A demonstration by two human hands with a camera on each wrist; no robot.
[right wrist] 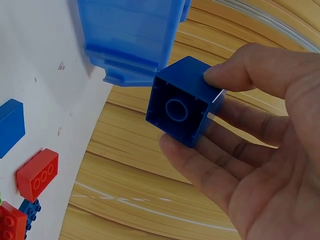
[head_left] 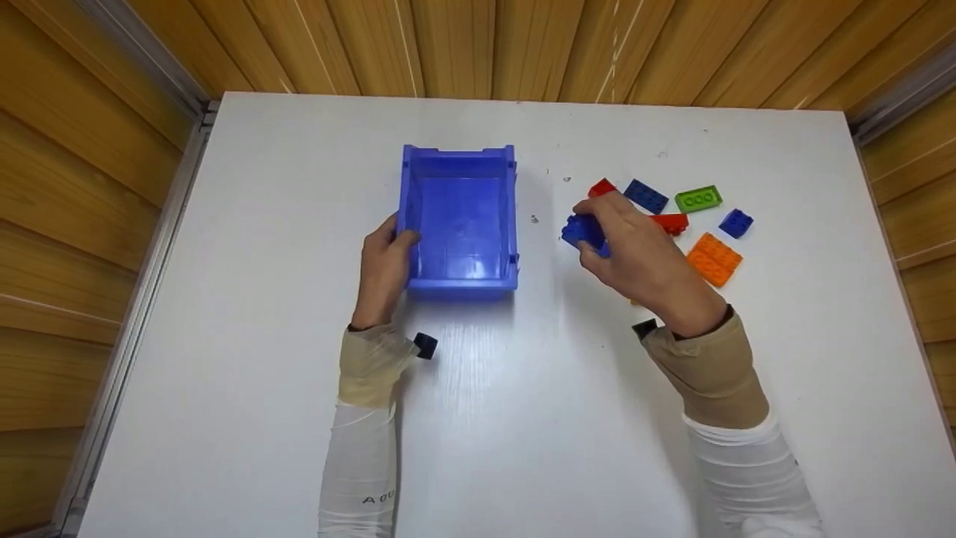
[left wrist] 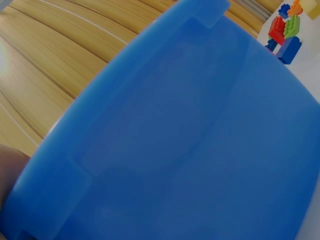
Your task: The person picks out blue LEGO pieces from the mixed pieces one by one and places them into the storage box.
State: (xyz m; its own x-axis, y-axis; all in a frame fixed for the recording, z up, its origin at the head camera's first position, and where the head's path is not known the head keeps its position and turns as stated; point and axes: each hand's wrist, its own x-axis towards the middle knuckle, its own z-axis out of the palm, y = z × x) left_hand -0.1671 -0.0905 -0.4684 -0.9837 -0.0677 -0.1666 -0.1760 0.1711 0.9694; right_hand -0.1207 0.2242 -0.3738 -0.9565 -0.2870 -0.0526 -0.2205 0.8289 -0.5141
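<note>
My left hand (head_left: 385, 269) grips the near left wall of a blue plastic bin (head_left: 459, 285), its thumb over the rim and fingers outside. In the left wrist view the bin (left wrist: 165, 115) fills most of the picture. To the right of the bin, my right hand (head_left: 642, 258) pinches a blue building block (head_left: 585, 232) between thumb and fingers. The right wrist view shows this block (right wrist: 187, 77) with its hollow square underside and a round tube inside, held above the table.
Right of the bin lie loose building blocks: a dark blue one (head_left: 646, 196), a green one (head_left: 698, 199), a small blue one (head_left: 736, 223), orange (head_left: 715, 259) and red ones (head_left: 671, 223). The white table (head_left: 284, 187) borders wood-patterned panels (head_left: 448, 48) at the back.
</note>
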